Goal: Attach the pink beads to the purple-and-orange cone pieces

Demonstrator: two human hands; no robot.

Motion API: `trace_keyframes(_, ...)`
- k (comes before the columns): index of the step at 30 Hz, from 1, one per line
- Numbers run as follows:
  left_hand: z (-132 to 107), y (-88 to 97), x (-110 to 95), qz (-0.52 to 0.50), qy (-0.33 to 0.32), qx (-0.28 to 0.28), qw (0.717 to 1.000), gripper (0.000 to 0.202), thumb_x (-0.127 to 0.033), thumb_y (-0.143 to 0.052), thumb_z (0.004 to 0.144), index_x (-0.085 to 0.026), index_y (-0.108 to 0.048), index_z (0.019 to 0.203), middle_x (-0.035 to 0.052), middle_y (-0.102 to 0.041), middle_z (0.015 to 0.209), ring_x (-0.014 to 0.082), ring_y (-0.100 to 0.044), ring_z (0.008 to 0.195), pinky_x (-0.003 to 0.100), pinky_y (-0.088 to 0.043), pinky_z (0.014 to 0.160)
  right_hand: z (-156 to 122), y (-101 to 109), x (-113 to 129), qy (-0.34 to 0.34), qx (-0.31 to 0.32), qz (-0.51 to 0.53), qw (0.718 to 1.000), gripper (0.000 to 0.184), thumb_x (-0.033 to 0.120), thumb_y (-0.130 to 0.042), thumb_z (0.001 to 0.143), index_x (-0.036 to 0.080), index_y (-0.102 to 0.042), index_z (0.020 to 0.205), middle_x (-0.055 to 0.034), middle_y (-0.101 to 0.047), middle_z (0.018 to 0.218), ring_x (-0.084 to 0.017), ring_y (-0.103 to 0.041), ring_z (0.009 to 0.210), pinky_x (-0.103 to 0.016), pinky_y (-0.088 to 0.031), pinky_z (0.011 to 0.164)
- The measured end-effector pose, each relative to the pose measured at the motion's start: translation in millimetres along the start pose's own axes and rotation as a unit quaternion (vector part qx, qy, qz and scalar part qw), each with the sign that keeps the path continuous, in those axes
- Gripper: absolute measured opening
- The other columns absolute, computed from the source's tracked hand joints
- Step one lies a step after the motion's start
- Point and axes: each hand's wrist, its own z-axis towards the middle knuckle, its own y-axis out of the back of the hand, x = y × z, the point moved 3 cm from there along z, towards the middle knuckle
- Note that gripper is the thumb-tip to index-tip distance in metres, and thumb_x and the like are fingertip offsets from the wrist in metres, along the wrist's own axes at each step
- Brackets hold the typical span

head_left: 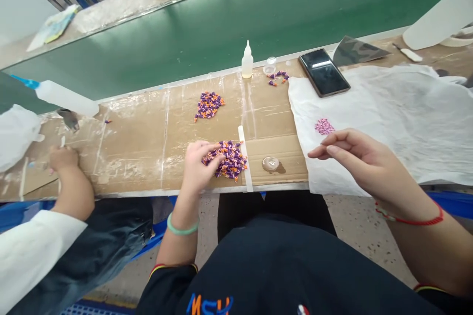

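Brown cardboard table top (148, 167) is strewn with small purple-and-orange pieces (231, 160), rested on by the open left hand (201, 165), while the pinched right hand (351, 155) is held over white tissue (399, 118).

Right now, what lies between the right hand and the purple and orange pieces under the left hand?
The head view shows a white strip, a small round disc, and bare cardboard.
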Motion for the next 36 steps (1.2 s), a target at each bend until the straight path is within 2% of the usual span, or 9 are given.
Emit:
trace_keyframes(5,60.0,19.6,47.9,0.085,0.17,-0.04,0.981,0.017,-0.024,-0.062,0.085,-0.016,-0.074,0.093,0.0075,-0.076,0.097,0.0215,-0.066,0.091,0.034,-0.05,0.089,0.7,3.6,-7.5,-0.015,-0.02,0.004,1.0,0.033,0.056,-0.065,0.082,0.024,-0.062,0.09,-0.0093,-0.076,0.087,-0.028,-0.073,0.086,-0.047,-0.058,0.08)
trace_keyframes(8,91.5,19.3,70.2,0.106,0.208,-0.027,0.972,0.019,-0.022,-0.059,0.084,-0.012,-0.072,0.093,0.0092,-0.076,0.095,0.0203,-0.067,0.088,0.031,-0.051,0.085,0.6,4.7,-9.1,-0.011,-0.021,-0.003,1.0,0.033,0.057,-0.065,0.082,0.024,-0.062,0.088,-0.0098,-0.076,0.087,-0.028,-0.073,0.087,-0.047,-0.058,0.079)
trace_keyframes(12,111.8,8.8,86.4,0.132,0.23,0.004,0.964,0.023,-0.027,-0.068,0.078,-0.012,-0.071,0.094,0.0107,-0.076,0.096,0.0218,-0.068,0.087,0.03,-0.051,0.08,0.4,6.8,-12.3,-0.013,-0.027,-0.003,1.0,0.032,0.055,-0.065,0.082,0.024,-0.062,0.087,-0.0101,-0.076,0.086,-0.027,-0.072,0.087,-0.046,-0.059,0.08)
trace_keyframes(18,114.6,-4.7,83.9,0.178,0.188,0.036,0.965,0.007,-0.021,-0.063,0.08,-0.016,-0.067,0.082,0.012,-0.073,0.096,0.0269,-0.065,0.095,0.038,-0.048,0.089,-1.3,9.9,-13.4,-0.021,-0.032,0.009,0.999,0.031,0.053,-0.064,0.081,0.023,-0.063,0.088,-0.0107,-0.076,0.088,-0.027,-0.072,0.087,-0.047,-0.058,0.083)
trace_keyframes(23,105.0,-5.9,77.2,0.18,0.125,0.028,0.975,0.008,-0.016,-0.055,0.085,-0.02,-0.058,0.079,0.0138,-0.067,0.1,0.0309,-0.059,0.108,0.044,-0.042,0.101,-1.1,12.7,-12.3,-0.001,-0.038,0.026,0.999,0.025,0.046,-0.065,0.084,0.021,-0.061,0.088,-0.0088,-0.076,0.086,-0.025,-0.072,0.086,-0.044,-0.059,0.084)
trace_keyframes(28,105.3,-4.6,74.4,0.099,0.063,0.017,0.993,0.022,-0.019,-0.062,0.083,-0.024,-0.046,0.067,0.004,-0.055,0.075,0.0305,-0.057,0.106,0.044,-0.041,0.104,0.8,21.3,-14.8,0.049,-0.066,0.07,0.994,0.017,0.038,-0.063,0.086,0.021,-0.059,0.088,-0.0045,-0.074,0.081,-0.02,-0.072,0.082,-0.038,-0.059,0.081)
trace_keyframes(32,108.6,3.6,74.4,0.034,0.031,-0.011,0.999,0.033,-0.033,-0.074,0.079,-0.025,-0.047,0.061,-0.0004,-0.046,0.061,0.0269,-0.061,0.091,0.037,-0.049,0.09,3.3,36.2,-25.1,0.065,-0.116,0.072,0.988,0.012,0.032,-0.059,0.088,0.02,-0.057,0.091,-0.004,-0.074,0.082,-0.019,-0.072,0.084,-0.036,-0.057,0.081)
trace_keyframes(34,103.2,12.4,69.9,0.023,0.034,-0.04,0.998,0.031,-0.04,-0.077,0.077,-0.025,-0.054,0.063,-0.0023,-0.05,0.058,0.0243,-0.062,0.077,0.035,-0.051,0.077,6.6,43.2,-33.0,0.066,-0.137,0.045,0.987,0.01,0.029,-0.056,0.089,0.02,-0.057,0.092,-0.0045,-0.073,0.084,-0.019,-0.072,0.085,-0.035,-0.056,0.08)
trace_keyframes(36,91.7,21.4,61.4,-0.002,0.053,-0.069,0.996,0.023,-0.044,-0.075,0.079,-0.026,-0.063,0.072,-0.0046,-0.059,0.06,0.0211,-0.063,0.068,0.033,-0.05,0.068,13.2,46.7,-40.3,0.084,-0.14,-0.045,0.986,0.009,0.027,-0.053,0.088,0.019,-0.058,0.09,-0.0056,-0.072,0.085,-0.02,-0.071,0.085,-0.035,-0.055,0.077)
